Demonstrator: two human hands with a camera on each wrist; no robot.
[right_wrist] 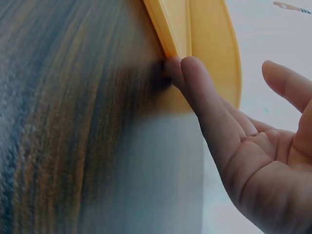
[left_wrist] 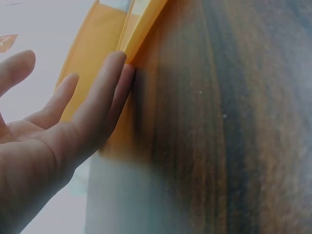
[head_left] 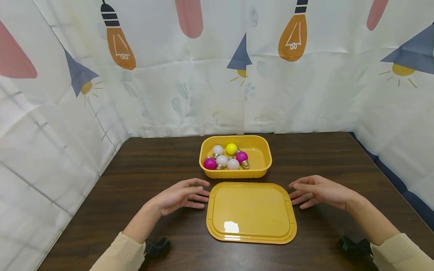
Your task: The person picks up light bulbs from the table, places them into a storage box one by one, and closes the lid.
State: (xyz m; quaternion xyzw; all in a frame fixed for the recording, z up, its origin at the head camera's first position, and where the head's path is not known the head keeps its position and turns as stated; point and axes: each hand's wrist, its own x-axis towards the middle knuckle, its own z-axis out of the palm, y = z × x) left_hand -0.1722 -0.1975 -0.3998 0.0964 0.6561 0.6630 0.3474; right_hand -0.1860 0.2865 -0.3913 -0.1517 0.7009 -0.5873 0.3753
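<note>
A flat yellow lid (head_left: 251,212) with a raised rim lies on the dark wooden table in front of me. At its left edge is my left hand (head_left: 183,195), fingers spread and nearly straight, fingertips right at the rim. My right hand (head_left: 320,192) mirrors it at the right edge, its fingers loosely extended. Both wrist views show fingertips close against the yellow edge, palms facing inward. Just behind the lid stands a yellow bin (head_left: 259,174) with several light bulbs: white ones (head_left: 233,164), purple ones (head_left: 210,163) and a yellow one (head_left: 231,148), all with metal screw bases.
The dark wood-grain table (head_left: 162,158) reaches back to a white curtain (head_left: 217,98) printed with lamps and bulbs. Dark blue fabric (head_left: 390,169) shows along the table's right edge. A black wrist device (head_left: 157,247) sits below my left cuff.
</note>
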